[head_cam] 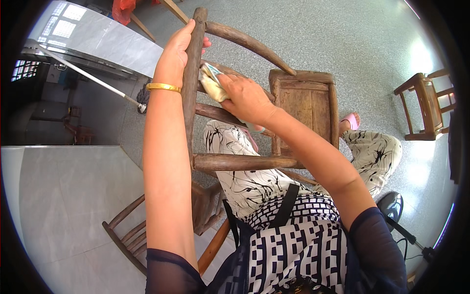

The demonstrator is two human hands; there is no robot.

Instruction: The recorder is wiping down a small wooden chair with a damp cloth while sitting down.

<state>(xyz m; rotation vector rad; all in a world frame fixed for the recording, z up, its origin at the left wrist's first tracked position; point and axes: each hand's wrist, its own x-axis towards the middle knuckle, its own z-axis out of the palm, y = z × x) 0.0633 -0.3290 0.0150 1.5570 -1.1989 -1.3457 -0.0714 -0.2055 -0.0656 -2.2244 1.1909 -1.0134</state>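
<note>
A wooden chair with a panelled seat (pixel 303 110) stands in front of me, its backrest towards my left. My left hand (pixel 178 47) grips the top rail (pixel 191 92) near its far end, the thumb along the upper side and fingertips showing beyond it. In my right hand (pixel 248 95) is a folded pale yellow and light-blue cloth (pixel 213 84), pressed against the slats (pixel 220 112) of the backrest close to the top rail. The hand and cloth hide part of those slats.
Another wooden chair (pixel 125 231) is at lower left, partly behind my left arm. A further chair (pixel 426 106) stands at far right. A mop with a white handle (pixel 88 75) leans at left. A black round base (pixel 390 207) rests on the speckled floor (pixel 352 40).
</note>
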